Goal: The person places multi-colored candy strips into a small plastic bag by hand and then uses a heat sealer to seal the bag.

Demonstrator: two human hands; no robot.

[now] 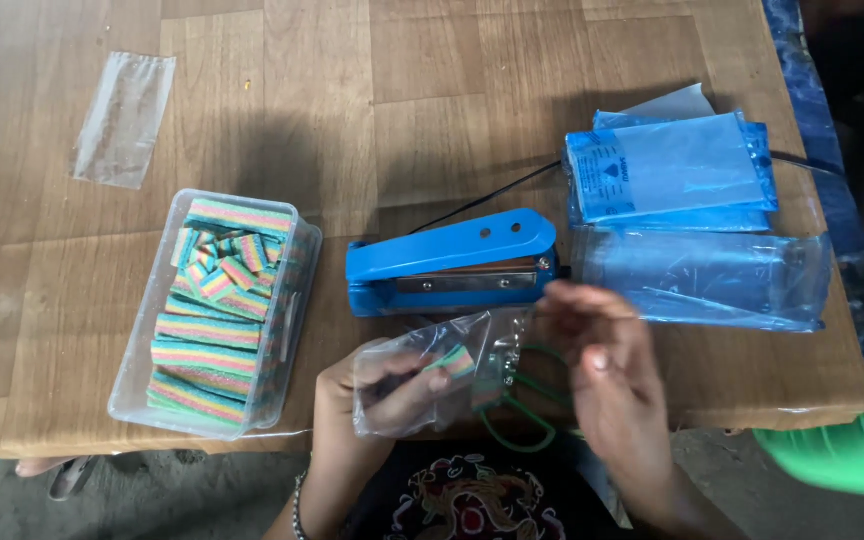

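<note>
Nearest the camera, the person's left hand [377, 385] is pushed inside a small clear plastic bag [432, 380], its fingers closed on a rainbow-striped candy strip [457, 360] within it. The right hand [607, 375], blurred, is at the bag's open right edge with fingers spread; whether it grips the plastic cannot be told. Green-handled scissors [522, 410] lie just under the bag at the wooden table [402, 110] edge. Just behind sits a blue impulse heat sealer [452, 262], lid down. To the left stands a clear plastic tub [137, 375] of rainbow-striped candy strips [214, 325]. To the right lie stacked bluish plastic bags [682, 200]. Farthest left lies a single empty clear bag [124, 120].
</note>
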